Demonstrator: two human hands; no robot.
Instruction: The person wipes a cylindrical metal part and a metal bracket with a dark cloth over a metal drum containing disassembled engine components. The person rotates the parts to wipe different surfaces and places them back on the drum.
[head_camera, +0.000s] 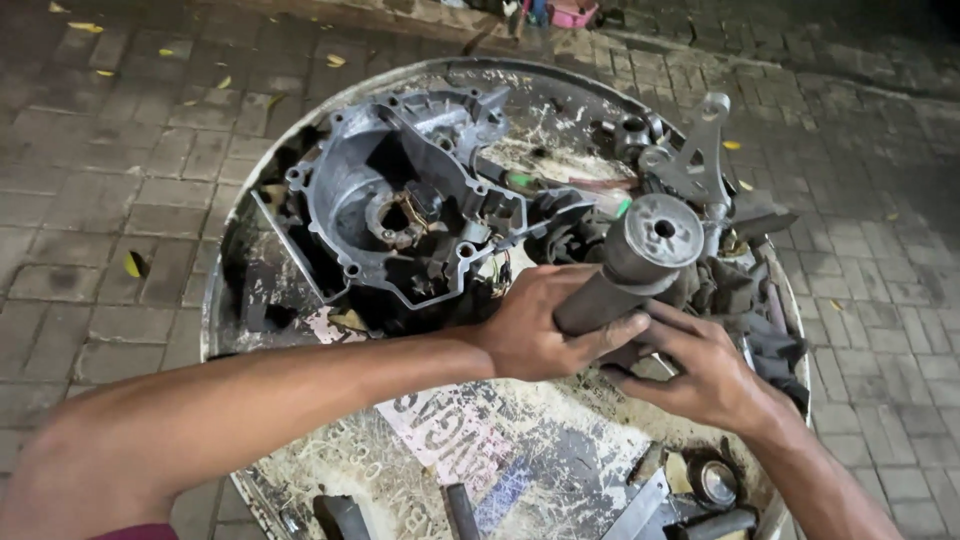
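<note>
While left hand (530, 330) fingers wrap the grey shaft (625, 275), right hand (705, 375) fingers curl beneath.

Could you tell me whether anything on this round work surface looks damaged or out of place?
Nothing looks broken. The round top is scratched and cluttered with loose parts; the engine casing lies open, wires exposed. Both hands, left hand and right hand, grip a grey cylindrical part.

We look down on a round metal tabletop (300, 260) standing on brick paving (110, 150). Our left hand (545, 325) wraps around a grey cylinder (630, 265), its flanged end tilted up toward us, while our right hand (705, 370) touches its lower end from below. An engine casing (400, 200) lies just beside it, with a bracket (700, 150) behind.
</note>
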